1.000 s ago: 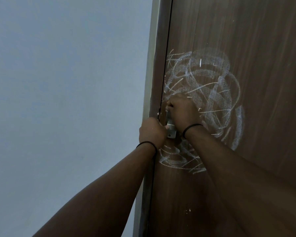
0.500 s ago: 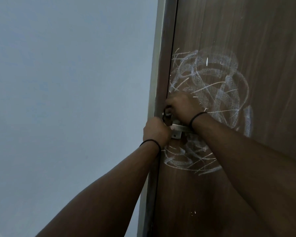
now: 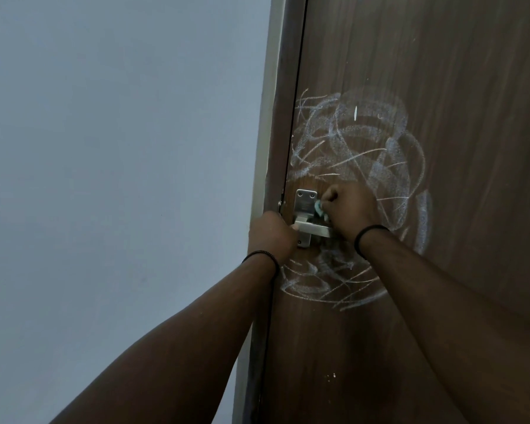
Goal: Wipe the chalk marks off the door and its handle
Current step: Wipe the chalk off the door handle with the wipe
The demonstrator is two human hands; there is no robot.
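Observation:
A dark brown wooden door [image 3: 441,71] carries white chalk scribbles [image 3: 364,148] above and below its metal handle [image 3: 314,230]. The handle's silver backplate [image 3: 304,203] shows near the door's left edge. My left hand [image 3: 271,237] is closed on the left end of the handle lever. My right hand [image 3: 346,209] is bunched around a small light-blue cloth [image 3: 411,209], pressing it by the backplate just above the lever. The lever's right end is hidden under my right wrist.
A plain pale grey wall [image 3: 120,179] fills the left half of the view. The door frame [image 3: 266,148] runs vertically between wall and door. A few white specks [image 3: 332,376] sit low on the door.
My right hand slid rightward off the backplate, uncovering the plate and the cloth. My left hand stays on the lever's left end. The view shifted slightly.

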